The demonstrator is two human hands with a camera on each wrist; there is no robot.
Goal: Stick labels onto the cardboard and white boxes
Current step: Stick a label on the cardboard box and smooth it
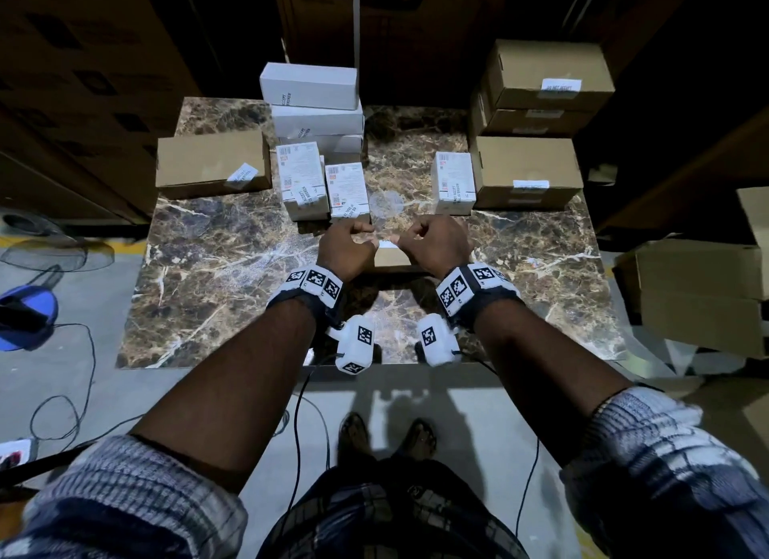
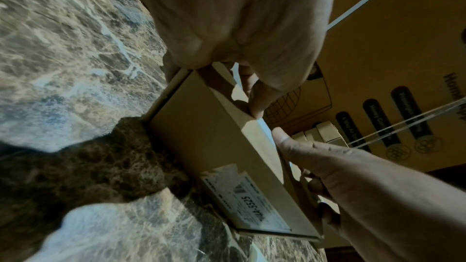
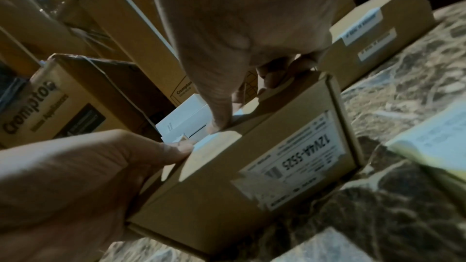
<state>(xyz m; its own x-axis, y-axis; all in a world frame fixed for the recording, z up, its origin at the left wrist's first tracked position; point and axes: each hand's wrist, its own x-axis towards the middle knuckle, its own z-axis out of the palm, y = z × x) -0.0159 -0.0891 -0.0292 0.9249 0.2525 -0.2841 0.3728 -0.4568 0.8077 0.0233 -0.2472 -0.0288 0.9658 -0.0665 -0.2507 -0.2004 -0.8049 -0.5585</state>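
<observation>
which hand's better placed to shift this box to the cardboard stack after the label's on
Right, probably: the right hand grips the cardboard box on the side nearer the stacked cardboard boxes. The left hand would have to cross over.

A small cardboard box (image 1: 391, 258) lies flat near the middle of the marble table, a printed sticker (image 3: 297, 158) reading "12V4A-5525" on its near side and a white label (image 1: 388, 244) across its top edge. To the far left sits another cardboard box (image 1: 212, 163) with a label; three more (image 1: 528, 171) are stacked at far right. White boxes (image 1: 312, 100) stand stacked and upright in the far middle, labelled.
</observation>
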